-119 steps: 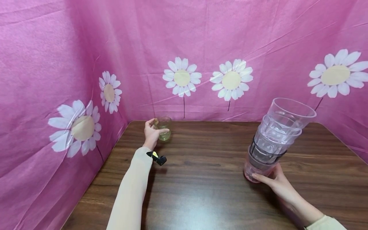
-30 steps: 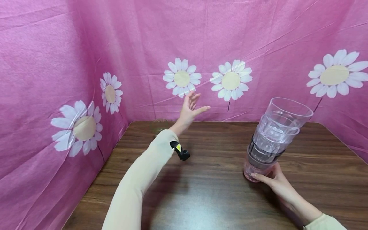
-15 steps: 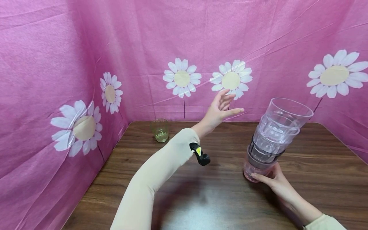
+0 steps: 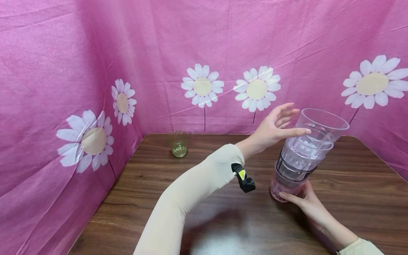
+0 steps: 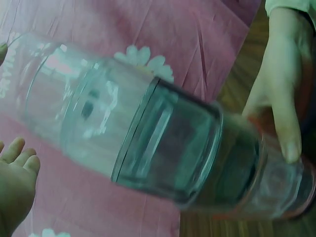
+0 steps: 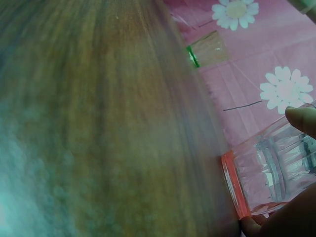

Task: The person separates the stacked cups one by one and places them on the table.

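Observation:
A leaning stack of nested clear cups (image 4: 313, 148) stands at the right of the table, with a grey cup (image 5: 168, 143) in its middle and a pink cup (image 4: 280, 187) at the bottom. My right hand (image 4: 310, 205) grips that pink cup near its base, thumb in front. Up at the stack's top, my left hand (image 4: 277, 125) is spread around the left side of the widest cup (image 4: 323, 122); its thumb overlaps the cup in the head view. Whether it touches the cup I cannot tell. A green glass (image 4: 179, 147) stands upright at the back left.
A brown wooden table (image 4: 223, 205) lies under everything. Pink cloth (image 4: 153, 53) with daisies hangs behind it and along the left side. A black wrist camera (image 4: 243, 179) sits on my left sleeve.
My left hand, earlier at the green glass, has let go and moved right to the top of the stack. The glass stays at the back left; my right hand and the stack hold still.

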The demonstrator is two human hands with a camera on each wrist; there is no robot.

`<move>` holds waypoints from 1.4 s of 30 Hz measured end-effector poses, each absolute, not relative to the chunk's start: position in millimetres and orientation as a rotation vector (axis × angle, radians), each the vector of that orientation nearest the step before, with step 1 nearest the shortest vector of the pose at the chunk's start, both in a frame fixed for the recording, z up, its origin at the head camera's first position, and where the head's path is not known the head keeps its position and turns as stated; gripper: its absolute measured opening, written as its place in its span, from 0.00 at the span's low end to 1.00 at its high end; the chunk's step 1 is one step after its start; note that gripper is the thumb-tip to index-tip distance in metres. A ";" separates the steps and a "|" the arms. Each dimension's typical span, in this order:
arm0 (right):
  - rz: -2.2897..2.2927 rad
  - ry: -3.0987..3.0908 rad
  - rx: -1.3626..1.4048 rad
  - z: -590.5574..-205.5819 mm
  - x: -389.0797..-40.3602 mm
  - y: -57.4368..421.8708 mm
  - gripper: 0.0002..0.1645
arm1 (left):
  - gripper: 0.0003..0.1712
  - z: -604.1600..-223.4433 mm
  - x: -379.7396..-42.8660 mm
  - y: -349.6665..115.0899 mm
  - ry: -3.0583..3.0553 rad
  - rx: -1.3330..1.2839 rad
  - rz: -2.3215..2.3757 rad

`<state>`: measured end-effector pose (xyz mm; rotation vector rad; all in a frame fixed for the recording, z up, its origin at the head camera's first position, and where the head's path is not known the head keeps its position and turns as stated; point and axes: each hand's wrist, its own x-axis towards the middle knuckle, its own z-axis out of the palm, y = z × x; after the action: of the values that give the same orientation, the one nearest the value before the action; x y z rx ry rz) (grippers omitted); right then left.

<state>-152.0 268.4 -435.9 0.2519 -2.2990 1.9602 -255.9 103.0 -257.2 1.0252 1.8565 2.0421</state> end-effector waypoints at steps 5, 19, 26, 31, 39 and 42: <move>1.951 -2.313 0.247 -435.9 -152.2 268.5 0.39 | 0.45 -257.4 -245.5 112.8 1.935 1.030 1.973; 1.952 -2.328 0.211 -436.1 -153.1 269.9 0.39 | 0.48 -256.4 -244.5 119.2 2.141 1.060 1.824; 1.974 -2.316 0.210 -437.4 -153.6 269.8 0.39 | 0.45 -256.1 -244.0 119.7 2.178 1.041 1.837; 1.957 -2.333 0.203 -438.3 -153.5 270.1 0.40 | 0.44 -256.9 -243.0 120.3 2.199 1.042 1.844; 2.022 -2.258 0.251 -439.4 -153.6 269.6 0.40 | 0.44 -256.1 -241.7 123.1 2.157 0.978 1.941; 2.023 -2.252 0.262 -439.6 -153.7 269.4 0.40 | 0.44 -255.8 -241.7 123.5 2.137 0.966 1.974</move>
<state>-153.7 269.4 -439.6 0.2621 -2.2518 2.0232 -241.7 123.5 -255.8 0.9662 2.1366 1.9740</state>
